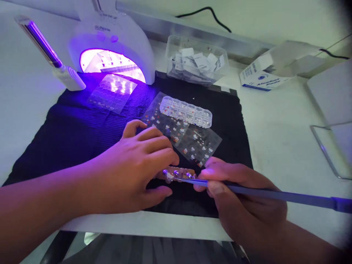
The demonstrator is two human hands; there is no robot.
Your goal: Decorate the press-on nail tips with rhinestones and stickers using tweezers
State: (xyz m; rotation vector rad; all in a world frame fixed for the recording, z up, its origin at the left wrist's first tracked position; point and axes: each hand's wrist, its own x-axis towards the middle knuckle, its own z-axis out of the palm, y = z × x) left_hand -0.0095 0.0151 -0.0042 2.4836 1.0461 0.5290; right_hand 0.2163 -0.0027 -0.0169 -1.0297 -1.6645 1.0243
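A short strip of decorated false nails point(180, 173) with shiny round beads lies at the front of the black mat. My left hand point(137, 161) is palm down over its left end, with the strip between index finger and thumb; the other fingers are bent over the mat. Between the thumb and fingers of my right hand point(242, 194) is a slim blue-grey pointed tool point(258, 192), held like a pen. Its fine tip touches or hovers just over the nails; I cannot tell which. Beyond my hands are clear sticker sheets point(196, 145) and a compartment box of small gems point(185, 112).
A lit nail lamp point(137, 44) stands at the back left beside a handheld lamp point(70, 77). Another clear sheet point(112, 91) lies before it on the black mat point(68, 128). Behind are a plastic box of white packets point(196, 73) and an opened carton point(261, 77).
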